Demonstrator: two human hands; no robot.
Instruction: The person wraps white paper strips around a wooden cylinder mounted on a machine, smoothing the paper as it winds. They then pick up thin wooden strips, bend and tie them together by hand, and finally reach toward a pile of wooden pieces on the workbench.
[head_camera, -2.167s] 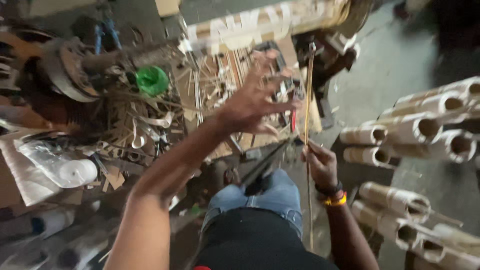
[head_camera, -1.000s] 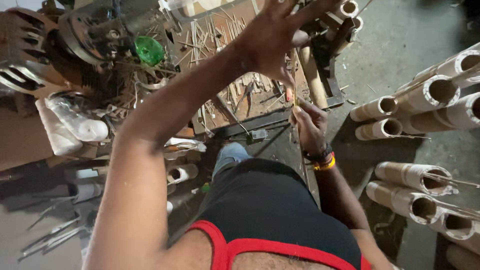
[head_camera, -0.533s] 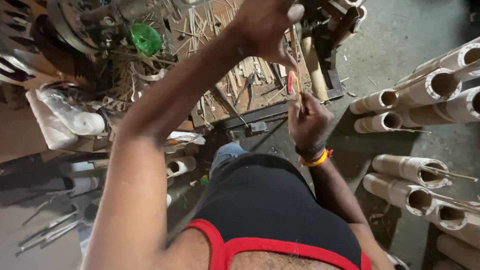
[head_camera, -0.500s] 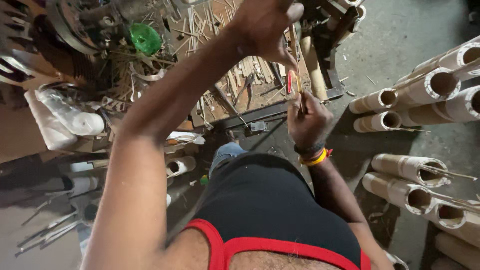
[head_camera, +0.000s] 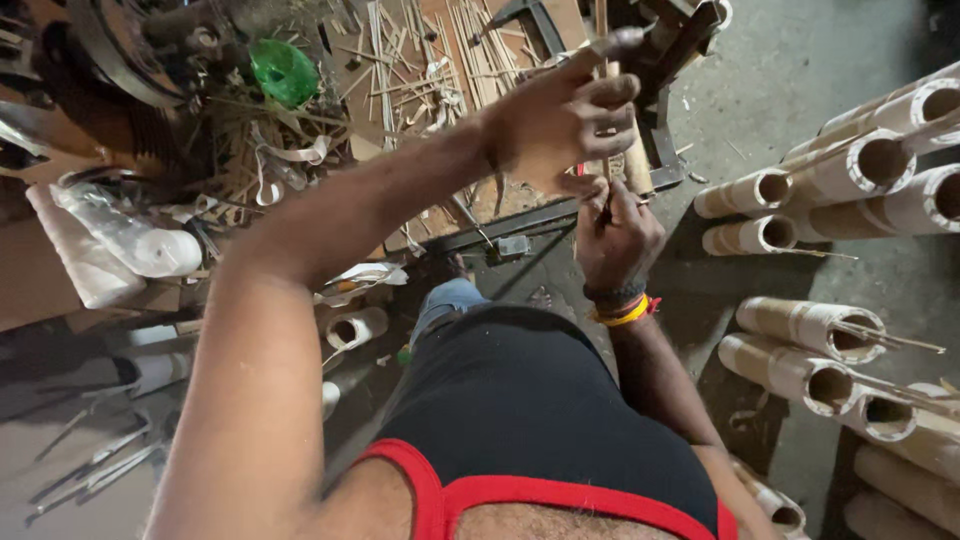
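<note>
Left hand: raised, upper centre of frame; fingers curled round a thin bamboo strip, closed on it.
Right hand: just below the left, fisted round the same strip's lower part; a red bit shows at the fist, unclear what. Yellow-red wristband.
Strip: runs near vertical from top edge down into both hands.
Bench: upper centre, strewn with splints; green cap upper left.
Tubes: bamboo sections, right side on floor.
</note>
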